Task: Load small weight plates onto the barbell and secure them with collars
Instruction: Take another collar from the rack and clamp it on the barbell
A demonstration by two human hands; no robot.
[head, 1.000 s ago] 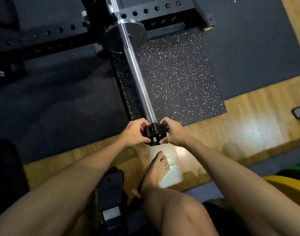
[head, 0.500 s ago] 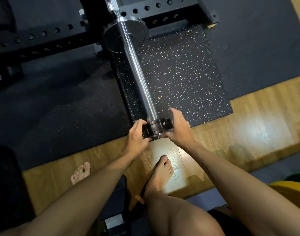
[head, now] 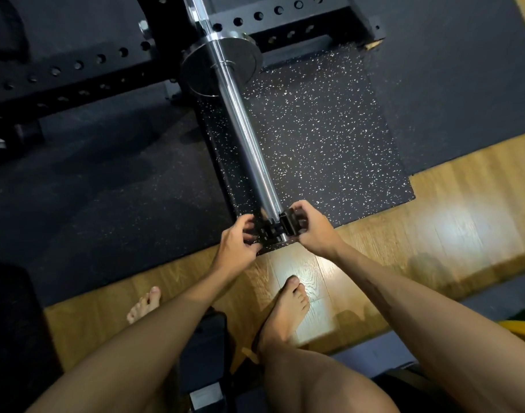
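Hands (head: 315, 231) grip black collar (head: 274, 229), chrome sleeve (head: 249, 138) end.

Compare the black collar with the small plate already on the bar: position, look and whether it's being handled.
The collar sits at the near end of the bar's sleeve; the small plate sits at the far end, by the rack. The collar is matte black and blocky; the plate is a shiny metal disc, wider across. The left hand and right hand grip the collar; nothing touches the plate. Both are threaded on the same sleeve.
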